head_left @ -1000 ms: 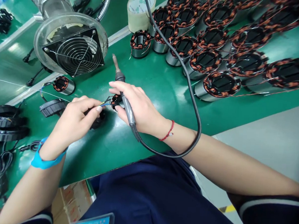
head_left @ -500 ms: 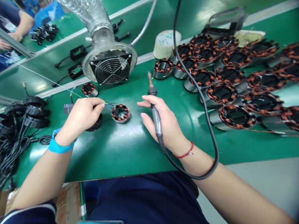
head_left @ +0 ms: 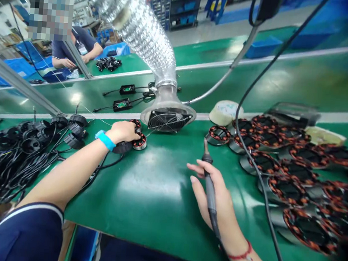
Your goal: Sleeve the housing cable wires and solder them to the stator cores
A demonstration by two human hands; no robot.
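My right hand [head_left: 220,196] holds a soldering iron [head_left: 210,189] by its grey handle, tip pointing up and away from me. Its thumb and some fingers stretch out past the handle. At the left, my left hand [head_left: 124,134] has its fingers on a small motor stator [head_left: 139,142] with orange copper windings. A second small stator [head_left: 135,123] sits just behind it, partly hidden by the fingers. Under the hand lies a black round housing [head_left: 122,147] with a cable. A thin solder wire [head_left: 98,117] runs to the left hand from the upper left.
A fume extractor fan [head_left: 170,121] on a foil duct [head_left: 140,27] hangs over the bench's back. Rows of larger stators [head_left: 288,189] fill the right; black housings with cables [head_left: 31,145] pile up left. The iron's cord [head_left: 258,169] loops at right. A co-worker [head_left: 78,44] sits opposite.
My left hand has moved from the wires beside the stator onto the stator, which now stands close to the other small one. My right hand still holds the iron. The camera view has tilted up.
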